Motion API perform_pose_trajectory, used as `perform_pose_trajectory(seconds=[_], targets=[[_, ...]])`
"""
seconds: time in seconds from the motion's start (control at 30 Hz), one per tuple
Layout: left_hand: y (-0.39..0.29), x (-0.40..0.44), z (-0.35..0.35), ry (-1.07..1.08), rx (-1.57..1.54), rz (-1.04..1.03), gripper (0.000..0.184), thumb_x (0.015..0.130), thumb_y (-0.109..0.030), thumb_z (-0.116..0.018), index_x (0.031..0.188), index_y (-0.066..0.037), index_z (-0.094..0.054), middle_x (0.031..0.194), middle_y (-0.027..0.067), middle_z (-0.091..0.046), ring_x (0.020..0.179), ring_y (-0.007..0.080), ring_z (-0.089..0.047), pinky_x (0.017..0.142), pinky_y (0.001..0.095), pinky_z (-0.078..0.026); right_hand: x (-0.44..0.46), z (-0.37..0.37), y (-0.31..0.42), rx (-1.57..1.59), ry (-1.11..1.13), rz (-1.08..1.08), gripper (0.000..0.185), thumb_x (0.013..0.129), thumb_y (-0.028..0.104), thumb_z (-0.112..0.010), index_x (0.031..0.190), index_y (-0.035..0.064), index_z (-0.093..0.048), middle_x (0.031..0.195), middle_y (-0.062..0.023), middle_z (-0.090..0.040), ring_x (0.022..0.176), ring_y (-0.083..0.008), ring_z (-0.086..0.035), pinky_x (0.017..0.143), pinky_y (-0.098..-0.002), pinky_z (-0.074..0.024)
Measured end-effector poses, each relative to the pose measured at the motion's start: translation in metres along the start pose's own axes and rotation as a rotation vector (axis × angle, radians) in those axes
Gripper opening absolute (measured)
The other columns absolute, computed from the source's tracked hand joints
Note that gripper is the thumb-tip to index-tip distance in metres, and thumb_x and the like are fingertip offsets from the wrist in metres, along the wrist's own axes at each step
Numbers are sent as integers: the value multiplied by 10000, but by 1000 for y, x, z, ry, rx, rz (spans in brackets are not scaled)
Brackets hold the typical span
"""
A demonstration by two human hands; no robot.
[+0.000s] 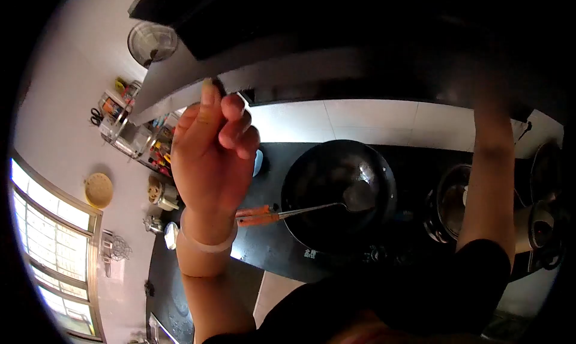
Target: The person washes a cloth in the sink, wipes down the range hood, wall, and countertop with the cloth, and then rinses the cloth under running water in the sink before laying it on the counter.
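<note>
My left hand (214, 128) is raised at the lower edge of a dark range hood (336, 74), with a pale bangle (210, 247) on the wrist. Its fingers are curled in near the thumb; whatever they hold, if anything, is hidden. My right hand (493, 83) reaches up to the hood's right side, where deep shadow hides its fingers. Below the hood a black wok (321, 182) sits on the stove. A ladle (360, 197) rests in it, its orange handle (261, 219) pointing left behind my left wrist.
A lidded pot (451, 200) stands right of the wok, partly behind my right forearm. Utensil racks (135, 134) and a round yellowish board (98, 190) hang on the left wall. A barred window (54, 254) is at lower left. The black counter (258, 248) runs beneath.
</note>
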State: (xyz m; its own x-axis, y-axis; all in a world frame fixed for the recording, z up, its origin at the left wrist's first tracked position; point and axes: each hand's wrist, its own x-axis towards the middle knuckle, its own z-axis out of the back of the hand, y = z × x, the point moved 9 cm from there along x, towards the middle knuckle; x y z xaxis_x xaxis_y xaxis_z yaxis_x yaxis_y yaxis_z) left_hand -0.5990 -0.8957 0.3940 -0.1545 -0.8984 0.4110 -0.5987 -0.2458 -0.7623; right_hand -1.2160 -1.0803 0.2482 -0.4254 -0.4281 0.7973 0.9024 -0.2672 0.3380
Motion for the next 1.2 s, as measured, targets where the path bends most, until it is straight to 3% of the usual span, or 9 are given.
perform_pose_trajectory(seconds=[0.27, 0.4, 0.63, 0.8, 0.87, 0.93, 1.07, 1.17, 1.2], targets=[[1, 0, 1, 8, 14, -23, 334, 957, -208, -375, 752, -15, -554, 727, 39, -558, 499, 60, -412, 437, 204, -384, 15, 11, -17, 2, -42, -31, 291, 757, 306, -516, 983, 143, -600, 1106, -110, -539, 1064, -256, -479, 956, -423, -313], [2, 2, 2, 12, 27, -22, 316, 959, -199, -371, 755, -25, -539, 730, 39, -556, 494, 58, -408, 426, 197, -376, 0, 28, 33, 69, -145, -14, 260, 747, 279, -526, 954, 144, -608, 1080, -112, -548, 1043, -258, -488, 947, -432, -317], [0, -2, 8, -43, -44, 11, 202, 964, -206, -358, 890, -67, -483, 746, 28, -521, 497, 19, -371, 411, 167, -323, -62, 54, 331, 397, -265, 193, 209, 729, 231, -545, 903, 145, -622, 1034, -117, -565, 1006, -260, -506, 932, -448, -324], [7, -4, 3, -39, -78, 97, 297, 968, -234, -349, 792, -39, -487, 686, 21, -484, 467, 37, -331, 390, 172, -279, -96, 70, 498, 484, -304, 337, 176, 716, 197, -558, 867, 146, -632, 1001, -120, -577, 980, -262, -518, 921, -460, -329], [8, -6, 11, -141, -141, 43, 322, 970, -239, -341, 773, -31, -488, 685, 26, -487, 468, 42, -336, 390, 176, -279, -118, 63, 540, 500, -300, 398, 163, 711, 183, -563, 852, 147, -636, 988, -121, -581, 969, -262, -523, 916, -465, -330], [12, -4, 11, -28, -137, 106, 320, 971, -238, -334, 788, -26, -490, 704, 39, -507, 475, 43, -352, 391, 187, -296, -138, 57, 569, 591, -221, 459, 192, 710, 182, -565, 885, 156, -640, 1071, -112, -556, 1043, -253, -484, 943, -458, -307], [18, -4, 14, -7, -89, 100, 316, 971, -240, -328, 800, -30, -490, 727, 48, -522, 477, 44, -360, 390, 193, -312, -182, 33, 598, 1076, 307, 532, 263, 739, 182, -545, 985, 145, -629, 1231, -82, -482, 1179, -246, -386, 1030, -455, -232], [23, -4, 11, 44, -62, 100, 230, 942, -181, -357, 859, -29, -509, 762, 34, -541, 501, 42, -384, 427, 183, -340, -218, 30, 633, 361, -47, 979, 271, 814, 159, -487, 1057, 121, -601, 1276, -51, -467, 1241, -247, -349, 1065, -428, -210], [24, -4, 11, 104, -56, 126, 178, 913, -127, -383, 920, -27, -531, 788, 22, -561, 524, 38, -407, 460, 173, -358, -223, 20, 636, 448, 120, 973, 273, 828, 158, -474, 1071, 123, -593, 1273, -49, -470, 1242, -247, -353, 1062, -418, -226]])
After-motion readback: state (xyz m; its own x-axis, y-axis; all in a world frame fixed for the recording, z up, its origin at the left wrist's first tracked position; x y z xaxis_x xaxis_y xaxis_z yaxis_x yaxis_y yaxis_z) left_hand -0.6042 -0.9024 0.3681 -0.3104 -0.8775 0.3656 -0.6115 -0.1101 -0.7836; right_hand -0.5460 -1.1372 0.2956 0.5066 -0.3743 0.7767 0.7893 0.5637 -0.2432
